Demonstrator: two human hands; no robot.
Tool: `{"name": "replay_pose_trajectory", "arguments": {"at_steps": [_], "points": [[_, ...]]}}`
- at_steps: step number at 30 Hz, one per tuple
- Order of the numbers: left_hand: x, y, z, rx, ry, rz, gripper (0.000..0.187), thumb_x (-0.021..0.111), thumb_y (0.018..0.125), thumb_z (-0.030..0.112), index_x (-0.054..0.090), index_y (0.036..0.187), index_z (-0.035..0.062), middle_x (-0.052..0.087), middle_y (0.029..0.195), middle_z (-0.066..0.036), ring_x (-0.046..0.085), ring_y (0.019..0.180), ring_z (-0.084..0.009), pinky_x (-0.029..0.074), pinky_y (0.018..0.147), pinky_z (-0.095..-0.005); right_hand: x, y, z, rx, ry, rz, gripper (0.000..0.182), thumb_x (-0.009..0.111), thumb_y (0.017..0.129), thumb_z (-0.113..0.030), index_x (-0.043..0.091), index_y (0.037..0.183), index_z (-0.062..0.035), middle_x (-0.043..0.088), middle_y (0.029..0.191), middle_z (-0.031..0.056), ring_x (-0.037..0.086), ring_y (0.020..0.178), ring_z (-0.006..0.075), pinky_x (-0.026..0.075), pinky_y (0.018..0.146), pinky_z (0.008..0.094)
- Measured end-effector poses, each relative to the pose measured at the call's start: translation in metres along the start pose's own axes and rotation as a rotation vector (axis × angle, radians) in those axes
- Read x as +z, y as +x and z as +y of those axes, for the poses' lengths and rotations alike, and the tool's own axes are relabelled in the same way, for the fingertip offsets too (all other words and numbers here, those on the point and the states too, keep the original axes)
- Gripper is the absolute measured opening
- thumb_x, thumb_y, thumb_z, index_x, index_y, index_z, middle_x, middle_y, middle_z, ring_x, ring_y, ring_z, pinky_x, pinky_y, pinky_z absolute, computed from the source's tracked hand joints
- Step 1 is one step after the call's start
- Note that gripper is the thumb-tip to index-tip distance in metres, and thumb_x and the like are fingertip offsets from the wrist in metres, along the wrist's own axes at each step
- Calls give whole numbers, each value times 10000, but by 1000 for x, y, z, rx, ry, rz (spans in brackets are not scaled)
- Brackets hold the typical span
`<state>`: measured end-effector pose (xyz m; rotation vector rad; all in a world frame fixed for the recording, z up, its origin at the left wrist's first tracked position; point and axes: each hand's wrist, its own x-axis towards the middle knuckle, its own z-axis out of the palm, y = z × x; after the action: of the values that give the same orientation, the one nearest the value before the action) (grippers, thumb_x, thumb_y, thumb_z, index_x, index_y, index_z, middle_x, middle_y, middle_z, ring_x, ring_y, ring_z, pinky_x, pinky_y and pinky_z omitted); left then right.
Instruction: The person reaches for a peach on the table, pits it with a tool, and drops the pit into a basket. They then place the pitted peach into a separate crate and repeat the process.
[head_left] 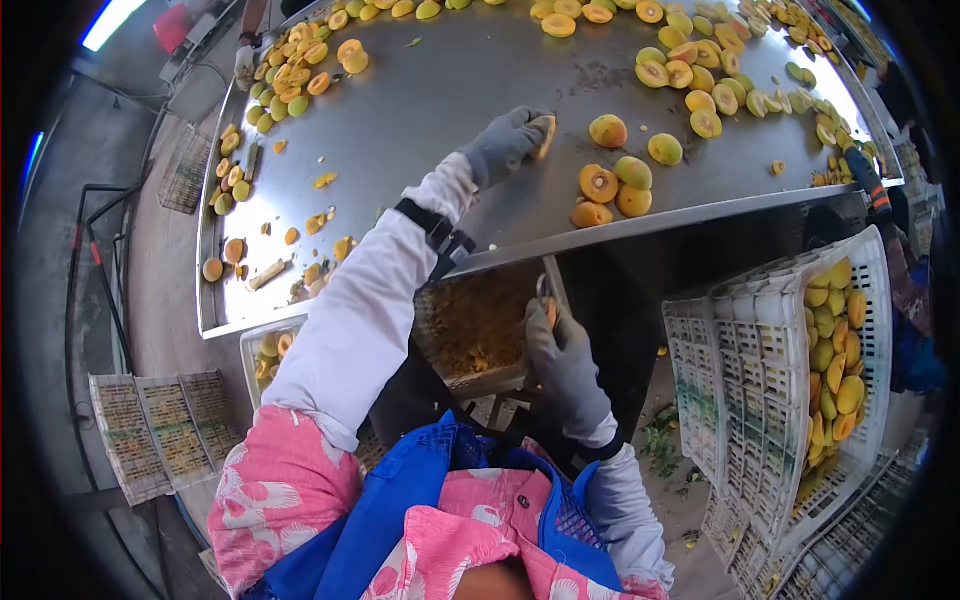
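Over the metal table [450,80], left hand [503,147] pinches a cut fruit [544,136]; right hand [569,368] has fingers curled round some metal tool [543,286].

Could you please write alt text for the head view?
Grey-gloved left hand holding a cut orange fruit piece over a shiny metal table scattered with yellowish fruit; lower, the grey-gloved right hand grips a partly hidden object.

Looks like a fruit-processing workshop: broad metal table [430,100], piles of halved fruit [705,123], plastic crates [742,365].
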<state>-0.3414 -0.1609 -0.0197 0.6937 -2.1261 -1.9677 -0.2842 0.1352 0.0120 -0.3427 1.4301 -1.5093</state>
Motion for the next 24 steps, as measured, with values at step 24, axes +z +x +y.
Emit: {"name": "replay_pose_trajectory", "arguments": {"at_steps": [24], "points": [[90,-292,68,515,-366,464,364,432,1007,287,579,1146,-15,661,974,-115,623,852,-144,517,765,-264,91,-81,-18,-242,-120,-51,334,418,1022,-389,542,929,-93,458,604,-41,427,445,53,360,382,225]]}}
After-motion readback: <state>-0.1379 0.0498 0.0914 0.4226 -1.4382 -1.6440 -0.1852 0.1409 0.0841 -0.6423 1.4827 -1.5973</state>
